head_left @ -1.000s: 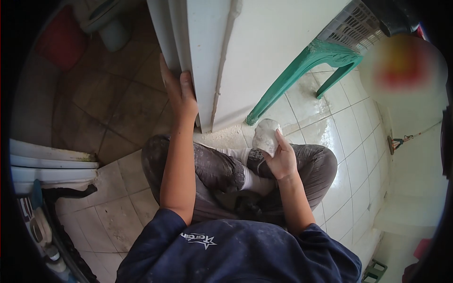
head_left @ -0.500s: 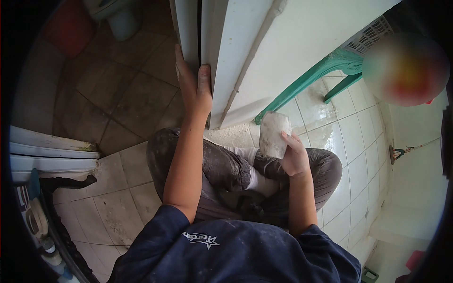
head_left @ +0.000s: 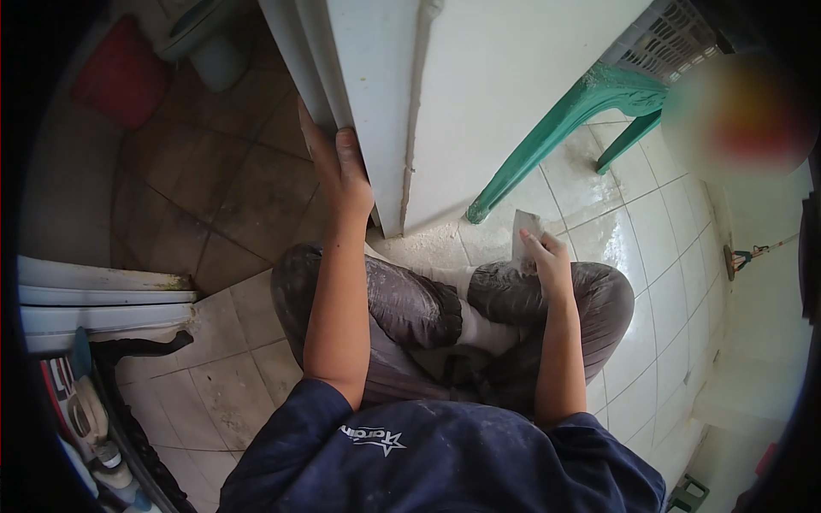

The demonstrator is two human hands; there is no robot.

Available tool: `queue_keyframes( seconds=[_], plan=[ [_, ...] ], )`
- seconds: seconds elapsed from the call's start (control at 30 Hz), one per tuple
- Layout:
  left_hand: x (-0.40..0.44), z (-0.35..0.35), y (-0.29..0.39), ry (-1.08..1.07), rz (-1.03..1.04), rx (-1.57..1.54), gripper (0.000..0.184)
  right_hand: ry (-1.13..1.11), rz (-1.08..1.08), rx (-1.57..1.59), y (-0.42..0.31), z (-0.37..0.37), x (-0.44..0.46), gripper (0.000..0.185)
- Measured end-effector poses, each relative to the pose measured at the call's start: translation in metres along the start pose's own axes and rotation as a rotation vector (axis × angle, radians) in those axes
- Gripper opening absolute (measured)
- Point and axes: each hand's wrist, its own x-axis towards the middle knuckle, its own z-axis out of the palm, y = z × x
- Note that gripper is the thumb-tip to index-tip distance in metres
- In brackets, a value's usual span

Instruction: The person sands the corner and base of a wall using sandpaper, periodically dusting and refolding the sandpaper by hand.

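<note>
"Sheet (head_left: 520, 239), thin and pale: where is it sitting?"

"In the right hand (head_left: 549, 256), over the crossed legs (head_left: 599, 295). Those fingers are closing narrowly on it, thumb on the side facing us, and it is standing nearly edge-on. Nothing else is touching it, as far as I am seeing."

"And the left hand (head_left: 339, 175)?"

"It is holding the edge of the door frame (head_left: 372, 94), thumb on the near side, fingers reaching round the far one. The fingertips are partly hiding, so I'm not judging how tightly they are pressing."

"What could be going wrong?"

"Dust is coating the sheet, I'd say, so a loose pinch could be letting it slip. If it is bending, a corner could be catching the frame. A sharp edge there could be nicking the left fingers."

"Anything farther out?"

"Powder (head_left: 428, 245) is lying at the foot of the wall (head_left: 505, 94); it could be making the tiles slick. Beyond it, a green chair (head_left: 552, 145) is standing close, so a wide right elbow or hand could be knocking its leg. Farther off, a red bucket (head_left: 122, 73) is standing by a toilet (head_left: 220, 67)."
</note>
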Motion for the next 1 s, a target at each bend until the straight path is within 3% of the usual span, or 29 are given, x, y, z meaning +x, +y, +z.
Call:
queue_keyframes(
  seconds=[0.03, 0.33, 0.57, 0.7, 1.0],
  plan=[
    [0.000, 0.000, 0.000, -0.004, 0.006, -0.002, 0.097, -0.003, 0.014, 0.149, 0.003, 0.008, 0.002, 0.037],
    [-0.001, 0.000, -0.014, -0.020, 0.041, -0.002, 0.090, -0.084, -0.073, -0.113, 0.026, 0.037, 0.005, 0.038],
    [-0.001, -0.001, -0.016, -0.034, 0.063, 0.025, 0.091, -0.091, 0.117, 0.209, 0.018, 0.043, 0.004, 0.033],
    [-0.002, -0.001, -0.014, -0.062, 0.039, 0.001, 0.089, -0.088, 0.189, 0.591, 0.013, 0.046, 0.002, 0.025],
    [0.000, 0.002, -0.002, -0.026, 0.099, 0.013, 0.087, -0.169, 0.378, 0.853, 0.026, 0.044, 0.007, 0.015]
  ],
)
